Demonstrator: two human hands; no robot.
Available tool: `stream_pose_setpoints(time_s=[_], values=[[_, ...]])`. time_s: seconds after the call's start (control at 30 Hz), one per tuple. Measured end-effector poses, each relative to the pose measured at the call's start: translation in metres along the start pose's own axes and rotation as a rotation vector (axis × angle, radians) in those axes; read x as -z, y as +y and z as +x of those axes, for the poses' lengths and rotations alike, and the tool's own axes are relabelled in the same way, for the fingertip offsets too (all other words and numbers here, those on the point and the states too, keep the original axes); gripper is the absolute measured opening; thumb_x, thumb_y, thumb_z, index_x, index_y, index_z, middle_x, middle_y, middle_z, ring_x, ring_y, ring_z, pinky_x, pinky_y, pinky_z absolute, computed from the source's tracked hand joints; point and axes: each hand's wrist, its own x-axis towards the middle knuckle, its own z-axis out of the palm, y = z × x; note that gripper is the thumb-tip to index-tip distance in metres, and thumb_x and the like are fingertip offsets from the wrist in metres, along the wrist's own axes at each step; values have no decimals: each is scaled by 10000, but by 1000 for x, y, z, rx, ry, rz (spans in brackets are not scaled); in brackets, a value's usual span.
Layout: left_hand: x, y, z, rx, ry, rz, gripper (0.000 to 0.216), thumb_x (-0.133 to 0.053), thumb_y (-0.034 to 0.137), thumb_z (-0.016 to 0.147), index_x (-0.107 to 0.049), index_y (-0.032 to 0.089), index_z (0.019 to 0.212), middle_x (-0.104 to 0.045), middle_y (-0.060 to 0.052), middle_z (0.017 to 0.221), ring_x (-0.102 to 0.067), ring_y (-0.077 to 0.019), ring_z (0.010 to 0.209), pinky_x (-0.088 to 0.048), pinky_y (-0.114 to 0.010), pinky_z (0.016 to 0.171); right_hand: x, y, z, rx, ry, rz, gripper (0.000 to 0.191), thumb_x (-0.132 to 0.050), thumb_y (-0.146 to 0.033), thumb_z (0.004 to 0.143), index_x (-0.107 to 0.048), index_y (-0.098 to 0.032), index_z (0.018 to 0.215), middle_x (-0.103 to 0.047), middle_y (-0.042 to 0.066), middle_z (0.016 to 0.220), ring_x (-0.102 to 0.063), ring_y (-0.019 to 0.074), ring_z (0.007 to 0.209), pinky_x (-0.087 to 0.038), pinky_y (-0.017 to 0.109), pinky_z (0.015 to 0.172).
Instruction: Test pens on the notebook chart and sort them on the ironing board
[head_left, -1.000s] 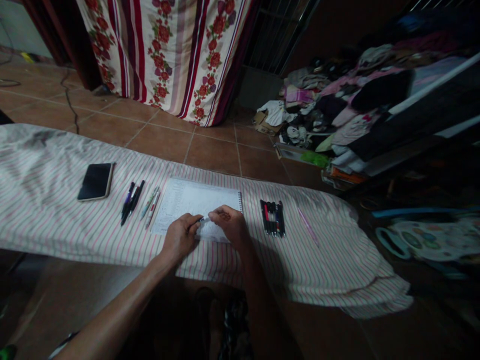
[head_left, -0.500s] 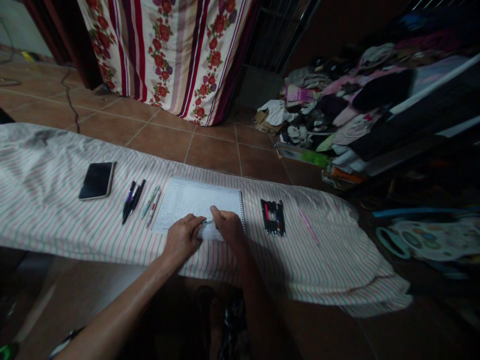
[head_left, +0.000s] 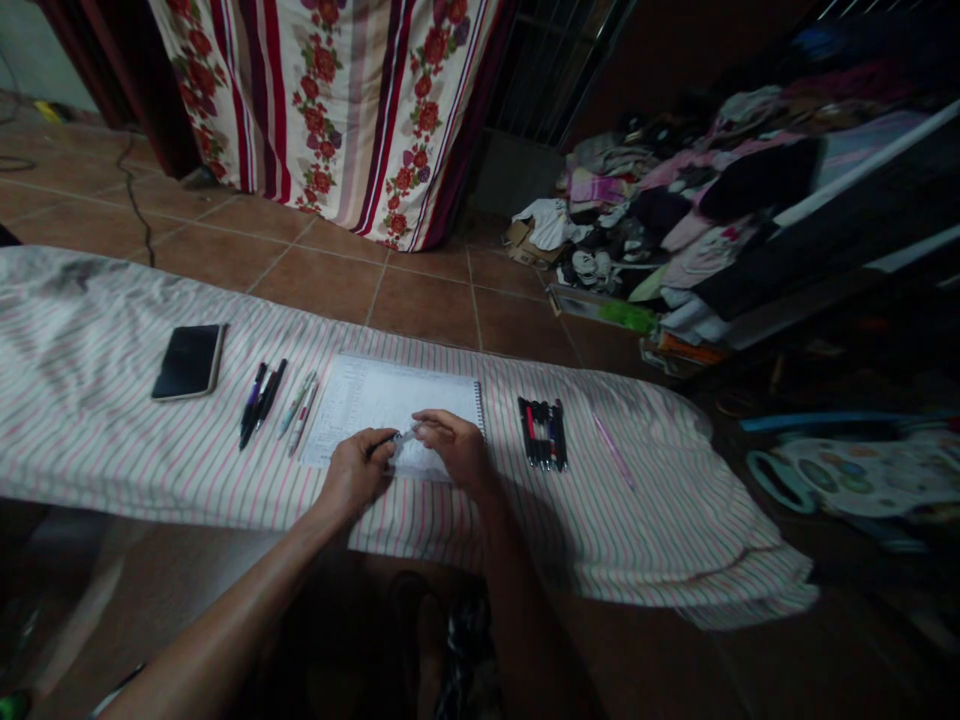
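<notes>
Both my hands meet over the near edge of a white spiral notebook (head_left: 390,400) lying on a striped cloth (head_left: 112,430). My left hand (head_left: 352,478) and my right hand (head_left: 454,450) are closed on the two ends of one pen (head_left: 396,438), dark at the left and pale at the right. Several pens (head_left: 274,405) lie in a row left of the notebook. Another bunch of dark pens (head_left: 544,433) lies to its right, with a single pink pen (head_left: 613,450) further right.
A dark phone (head_left: 187,362) rests on the cloth at the left. Behind is a tiled floor (head_left: 427,300), a flowered hanging cloth (head_left: 352,110), and a heap of clothes (head_left: 675,220) at the right. A patterned round object (head_left: 847,475) lies at the far right.
My hands have shifted slightly on the pen; its pale end now shows more between them. The view has drifted a little.
</notes>
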Motion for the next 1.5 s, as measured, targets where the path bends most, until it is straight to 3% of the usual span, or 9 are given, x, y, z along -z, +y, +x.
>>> stream_pose_setpoints(time_s=[0.33,0.53,0.63,0.77,0.87,1.1,1.23,1.37,1.5], values=[[4,7,-5,-156,-22,306,277,-455,217,812,-659,186,998,-663,-54,842,-598,-179,790,-444,-286,723,4,-3,-4,15,-2,-233,145,-536,-284,764,-643,-189,785,-653,5,668,-598,133,626,-425,233,590],[5,15,-8,-230,-24,456,303,-417,227,838,-642,207,1040,-634,-41,809,-587,-165,742,-429,-260,678,-3,-8,-4,47,68,-504,360,-424,-403,833,-534,-199,558,-512,-28,475,-480,102,480,-339,223,514],[5,15,-7,-197,-10,402,295,-430,229,828,-649,192,1022,-646,-45,799,-590,-166,735,-435,-264,679,-6,-7,-1,-23,91,-390,378,-394,-441,836,-570,-196,608,-560,-9,525,-529,111,519,-377,220,531],[3,9,-3,-62,-12,163,276,-471,228,791,-661,154,977,-682,-53,818,-608,-174,745,-460,-283,700,-3,-6,1,-58,53,-78,283,-474,-390,780,-621,-181,901,-637,15,691,-593,129,626,-441,228,565],[1,6,-1,7,-20,56,275,-483,243,779,-665,149,961,-690,-43,774,-615,-178,729,-476,-293,692,-1,-4,1,-51,26,2,243,-562,-306,707,-639,-176,897,-650,10,699,-600,134,651,-448,233,590],[3,6,-3,-87,-7,164,265,-483,220,786,-669,179,970,-681,-46,828,-606,-181,787,-461,-291,723,1,-5,-1,-23,31,-94,159,-563,-324,718,-632,-186,756,-638,0,669,-587,138,636,-436,242,606],[4,11,-6,-177,-12,299,280,-458,217,810,-664,188,997,-657,-47,816,-598,-173,772,-443,-271,704,-2,-7,-2,-4,69,-300,242,-509,-381,752,-532,-192,602,-489,-44,502,-455,96,496,-343,212,497],[4,13,-8,-213,-15,403,306,-427,229,830,-650,186,1035,-648,-54,824,-595,-179,763,-438,-278,697,-8,-6,-1,44,172,-506,327,-448,-366,785,-439,-197,505,-400,-51,468,-366,85,482,-306,213,505],[2,9,-5,-128,13,279,282,-457,227,806,-661,176,995,-671,-58,857,-607,-181,799,-450,-281,728,-9,-3,1,-13,122,-299,275,-462,-412,780,-582,-194,662,-549,-23,565,-493,103,540,-380,213,545]])
